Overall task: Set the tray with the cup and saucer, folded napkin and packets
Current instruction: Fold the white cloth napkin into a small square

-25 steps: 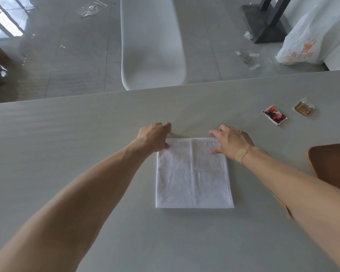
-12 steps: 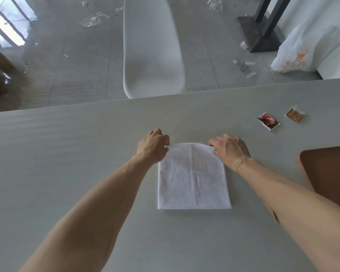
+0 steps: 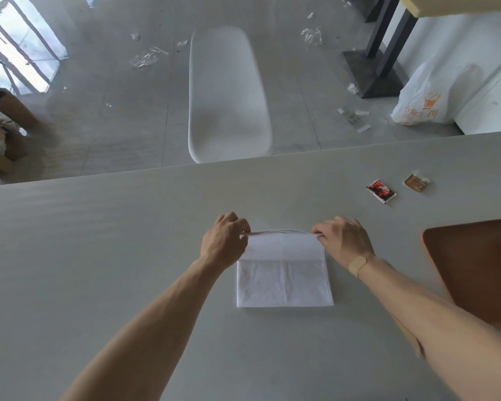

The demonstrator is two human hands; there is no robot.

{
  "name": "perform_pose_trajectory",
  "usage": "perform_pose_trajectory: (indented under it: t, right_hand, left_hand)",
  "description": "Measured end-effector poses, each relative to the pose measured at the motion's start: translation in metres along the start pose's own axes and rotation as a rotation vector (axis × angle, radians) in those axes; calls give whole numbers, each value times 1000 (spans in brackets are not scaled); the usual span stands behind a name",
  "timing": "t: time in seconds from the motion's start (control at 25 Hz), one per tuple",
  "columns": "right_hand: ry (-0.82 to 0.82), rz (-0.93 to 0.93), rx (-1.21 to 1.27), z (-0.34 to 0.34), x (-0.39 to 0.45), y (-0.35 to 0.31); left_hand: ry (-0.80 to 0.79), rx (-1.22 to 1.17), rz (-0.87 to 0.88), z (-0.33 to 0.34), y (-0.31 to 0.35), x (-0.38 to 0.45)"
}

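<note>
Folding is underway — left hand and right hand each pinch the napkin by a far corner. Both packets lie off the tray — loading seemingly remains.

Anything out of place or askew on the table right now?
Nothing on the table looks wrong. The napkin lies square, its far edge pinched up by the left hand and right hand. Plastic scraps litter the floor beyond.
</note>
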State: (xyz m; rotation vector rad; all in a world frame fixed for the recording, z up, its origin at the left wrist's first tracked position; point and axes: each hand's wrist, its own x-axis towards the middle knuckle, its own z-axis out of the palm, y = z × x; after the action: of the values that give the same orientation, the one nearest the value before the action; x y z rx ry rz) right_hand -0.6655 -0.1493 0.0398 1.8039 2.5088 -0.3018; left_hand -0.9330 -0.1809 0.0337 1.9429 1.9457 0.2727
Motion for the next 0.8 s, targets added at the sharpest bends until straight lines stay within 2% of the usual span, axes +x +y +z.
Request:
perform_pose_trajectory:
  t: [0.16, 0.4, 0.8]
  right_hand:
    - [73, -14, 122, 2, -31, -1]
    - [77, -70, 188, 10, -63, -3]
    - [-7, -50, 227, 40, -99, -5]
  left_hand:
    - [64, -15, 28, -3, 1, -29]
    - [98, -21, 39, 3, 2, -70]
    - [6, -20, 40, 32, -2, -116]
